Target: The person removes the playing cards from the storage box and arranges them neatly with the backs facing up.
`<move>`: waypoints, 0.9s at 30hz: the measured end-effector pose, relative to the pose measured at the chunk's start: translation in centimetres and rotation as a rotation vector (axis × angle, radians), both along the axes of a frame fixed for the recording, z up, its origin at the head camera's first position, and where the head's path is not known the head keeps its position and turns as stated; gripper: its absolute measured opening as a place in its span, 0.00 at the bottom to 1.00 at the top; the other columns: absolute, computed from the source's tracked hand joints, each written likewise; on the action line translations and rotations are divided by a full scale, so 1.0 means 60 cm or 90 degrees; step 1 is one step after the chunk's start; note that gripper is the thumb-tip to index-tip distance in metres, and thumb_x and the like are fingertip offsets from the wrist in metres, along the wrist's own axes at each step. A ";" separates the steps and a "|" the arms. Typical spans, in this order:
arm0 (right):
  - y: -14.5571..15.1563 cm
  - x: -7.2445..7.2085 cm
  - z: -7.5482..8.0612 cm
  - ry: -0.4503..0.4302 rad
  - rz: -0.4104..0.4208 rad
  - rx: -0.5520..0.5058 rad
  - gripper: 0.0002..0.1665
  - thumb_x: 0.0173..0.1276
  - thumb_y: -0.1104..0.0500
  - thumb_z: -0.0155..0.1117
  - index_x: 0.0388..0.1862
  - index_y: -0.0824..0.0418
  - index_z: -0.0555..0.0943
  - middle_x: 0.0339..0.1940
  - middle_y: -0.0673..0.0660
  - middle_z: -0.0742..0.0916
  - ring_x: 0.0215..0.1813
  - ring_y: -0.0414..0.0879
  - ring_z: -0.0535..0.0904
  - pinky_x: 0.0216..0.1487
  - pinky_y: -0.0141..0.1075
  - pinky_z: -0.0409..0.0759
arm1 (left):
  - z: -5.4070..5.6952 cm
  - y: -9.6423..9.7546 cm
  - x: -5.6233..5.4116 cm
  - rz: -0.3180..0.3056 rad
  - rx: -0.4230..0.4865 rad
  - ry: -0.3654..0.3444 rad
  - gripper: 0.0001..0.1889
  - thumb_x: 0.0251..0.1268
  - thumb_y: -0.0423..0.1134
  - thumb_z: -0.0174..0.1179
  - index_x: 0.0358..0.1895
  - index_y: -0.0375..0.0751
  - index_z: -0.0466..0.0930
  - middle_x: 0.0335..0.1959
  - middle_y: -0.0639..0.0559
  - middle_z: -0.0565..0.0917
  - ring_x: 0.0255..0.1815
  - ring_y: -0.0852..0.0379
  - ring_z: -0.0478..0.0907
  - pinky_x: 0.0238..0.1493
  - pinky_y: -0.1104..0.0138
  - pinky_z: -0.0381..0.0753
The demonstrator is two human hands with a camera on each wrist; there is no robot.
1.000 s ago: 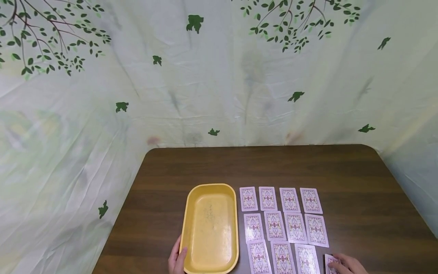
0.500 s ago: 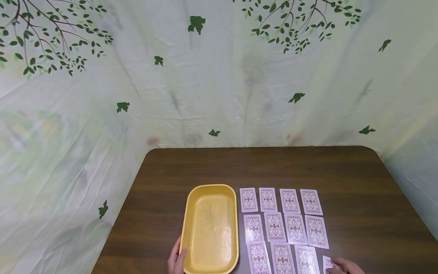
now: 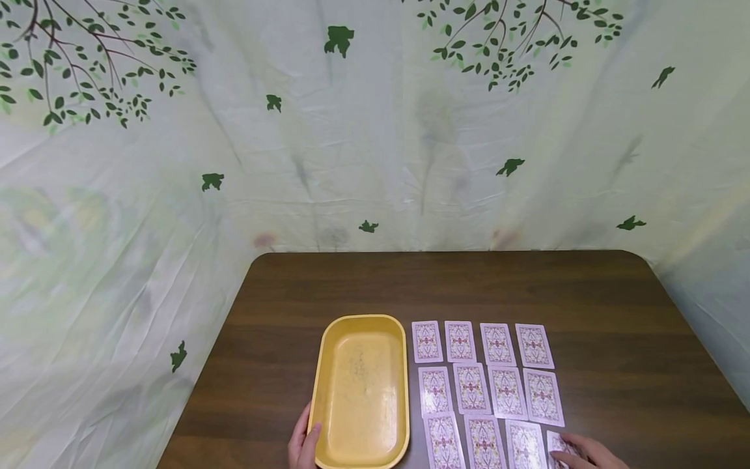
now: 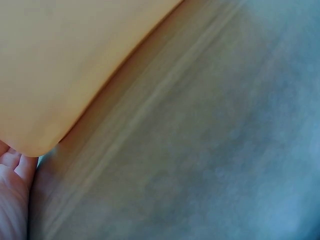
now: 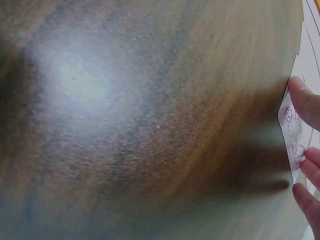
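Note:
My left hand (image 3: 303, 444) grips the near left rim of a yellow tray (image 3: 314, 384), thumb over the edge and fingers along the outside. The left wrist view has that hand (image 4: 14, 185) at a corner of the tray (image 4: 70, 65). At the lower right, my right hand (image 3: 588, 451) holds a face-down playing card (image 3: 558, 443) by its right side, at the end of the nearest row. In the right wrist view the fingertips (image 5: 301, 92) lie on the patterned card (image 5: 291, 122). The palm is out of frame.
Several face-down patterned cards (image 3: 506, 391) lie in three rows between the tray and the right hand. They rest on a brown wooden table (image 3: 457, 280). A pale curtain (image 3: 375, 143) with printed leaves hangs behind its far edge.
My right hand has shifted the card slightly left and up, closer to the neighbouring card in the nearest row. The left hand and tray stay in place.

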State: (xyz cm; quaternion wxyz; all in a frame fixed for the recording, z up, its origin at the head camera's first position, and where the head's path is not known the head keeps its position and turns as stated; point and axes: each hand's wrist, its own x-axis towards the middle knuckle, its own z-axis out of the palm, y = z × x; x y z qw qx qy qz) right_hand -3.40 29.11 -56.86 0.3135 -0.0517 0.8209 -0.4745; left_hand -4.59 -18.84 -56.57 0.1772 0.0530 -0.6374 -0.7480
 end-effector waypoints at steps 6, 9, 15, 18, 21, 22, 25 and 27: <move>0.000 -0.003 0.003 0.025 0.017 0.000 0.28 0.70 0.55 0.50 0.51 0.83 0.69 0.42 0.65 0.78 0.38 0.42 0.71 0.34 0.31 0.71 | 0.001 0.001 0.002 0.003 -0.011 -0.011 0.21 0.65 0.24 0.44 0.54 0.47 0.77 0.44 0.65 0.79 0.39 0.65 0.77 0.39 0.75 0.76; 0.000 -0.003 0.005 0.034 0.024 0.004 0.28 0.70 0.56 0.51 0.51 0.83 0.69 0.42 0.65 0.78 0.37 0.39 0.71 0.34 0.30 0.71 | 0.000 0.002 0.002 0.000 -0.012 -0.004 0.21 0.65 0.24 0.44 0.55 0.47 0.77 0.44 0.65 0.79 0.39 0.65 0.77 0.39 0.75 0.76; -0.002 -0.004 0.007 0.014 0.019 -0.009 0.31 0.70 0.54 0.51 0.52 0.85 0.67 0.43 0.66 0.78 0.40 0.45 0.72 0.36 0.34 0.72 | -0.002 0.005 0.004 -0.002 0.004 0.003 0.23 0.65 0.24 0.43 0.53 0.53 0.77 0.45 0.64 0.79 0.40 0.65 0.77 0.40 0.75 0.76; -0.003 -0.007 0.006 -0.012 0.009 -0.024 0.34 0.70 0.54 0.50 0.55 0.86 0.63 0.44 0.65 0.78 0.40 0.51 0.72 0.37 0.34 0.72 | -0.002 0.006 0.006 0.001 0.004 0.002 0.22 0.65 0.24 0.43 0.54 0.51 0.77 0.45 0.64 0.79 0.40 0.65 0.77 0.40 0.75 0.76; -0.005 -0.008 0.006 0.008 0.014 -0.017 0.33 0.70 0.55 0.51 0.54 0.87 0.63 0.43 0.65 0.78 0.39 0.47 0.72 0.36 0.31 0.71 | -0.001 0.006 0.007 0.003 0.000 0.005 0.22 0.65 0.24 0.43 0.55 0.48 0.76 0.45 0.64 0.79 0.40 0.64 0.77 0.40 0.75 0.76; -0.006 -0.009 0.006 0.022 0.018 -0.008 0.32 0.69 0.56 0.51 0.53 0.87 0.64 0.42 0.65 0.78 0.38 0.47 0.72 0.35 0.30 0.71 | -0.001 0.006 0.008 0.004 -0.001 0.007 0.22 0.65 0.23 0.43 0.55 0.47 0.76 0.45 0.64 0.79 0.40 0.64 0.77 0.40 0.74 0.76; -0.008 -0.011 0.007 0.029 0.014 0.016 0.32 0.69 0.56 0.52 0.53 0.87 0.65 0.42 0.65 0.78 0.38 0.47 0.72 0.36 0.31 0.72 | -0.001 0.006 0.010 0.007 -0.004 0.006 0.22 0.65 0.23 0.43 0.56 0.46 0.76 0.45 0.64 0.79 0.40 0.64 0.77 0.40 0.74 0.76; -0.009 -0.013 0.007 0.012 0.003 0.016 0.33 0.69 0.54 0.51 0.53 0.87 0.65 0.43 0.67 0.78 0.40 0.51 0.72 0.38 0.37 0.73 | -0.001 0.005 0.011 0.009 -0.005 -0.004 0.21 0.65 0.24 0.43 0.56 0.44 0.76 0.45 0.65 0.79 0.40 0.64 0.77 0.40 0.74 0.76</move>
